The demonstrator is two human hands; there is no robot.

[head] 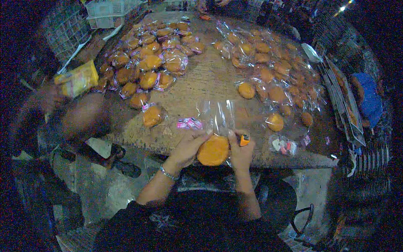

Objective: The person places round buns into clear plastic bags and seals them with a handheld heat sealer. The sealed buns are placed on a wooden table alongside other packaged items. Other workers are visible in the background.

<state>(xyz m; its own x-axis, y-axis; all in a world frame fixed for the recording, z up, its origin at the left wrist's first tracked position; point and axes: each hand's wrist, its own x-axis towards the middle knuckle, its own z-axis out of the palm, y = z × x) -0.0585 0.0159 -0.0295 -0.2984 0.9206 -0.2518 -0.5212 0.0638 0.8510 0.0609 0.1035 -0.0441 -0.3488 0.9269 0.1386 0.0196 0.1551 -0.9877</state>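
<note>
A round orange-brown bun or cake [213, 151] in a clear plastic bag [218, 117] lies at the table's near edge, the bag's long end pointing away from me. My left hand [183, 152] pinches the bag at the bun's left upper side. On the right side, the fingers of my right hand [241, 154] touch the bag, and that hand also holds a small orange stapler [244, 140]. Pink printed labels [189, 123] lie just beyond my left hand. Left of them is a bagged bun with a pink label [152, 116].
Bagged buns with pink labels [149, 61] are heaped at the left, unlabelled bagged ones [277, 67] at the right. A small bag of pale and red pieces [284, 145] lies right. At left, another person's blurred arm [83, 115] is near a yellow package [78, 79]. Metal trays [341, 100] stand right.
</note>
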